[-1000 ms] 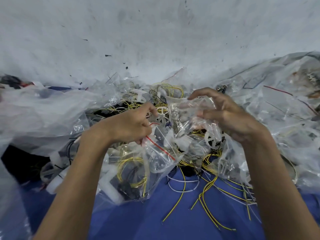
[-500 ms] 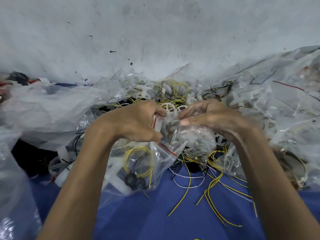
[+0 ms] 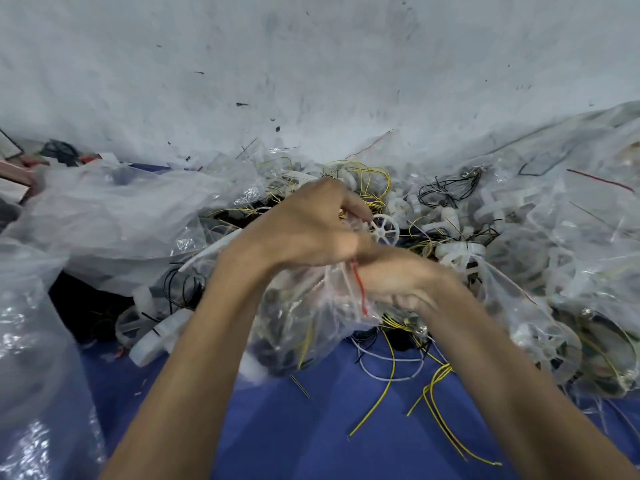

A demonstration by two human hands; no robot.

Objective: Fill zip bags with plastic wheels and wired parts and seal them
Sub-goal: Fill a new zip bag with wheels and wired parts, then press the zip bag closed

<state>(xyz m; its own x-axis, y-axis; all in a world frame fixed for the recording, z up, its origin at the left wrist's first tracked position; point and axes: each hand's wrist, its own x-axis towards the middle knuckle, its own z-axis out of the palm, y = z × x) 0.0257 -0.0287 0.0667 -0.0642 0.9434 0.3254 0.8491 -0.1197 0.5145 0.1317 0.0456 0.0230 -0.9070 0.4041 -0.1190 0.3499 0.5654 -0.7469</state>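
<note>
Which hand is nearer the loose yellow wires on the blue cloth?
Right. The right hand, gripping the bag, is just beyond the yellow wires; the left hand, also holding the bag, is farther off, up and to the left.

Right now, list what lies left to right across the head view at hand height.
Crumpled clear bag → left hand → white wheel → black wires → pile of clear bags. The right hand and zip bag overlap these, so they are left out.

Scuffed white wall (image 3: 311, 64) behind a blue surface (image 3: 329, 427).
</note>
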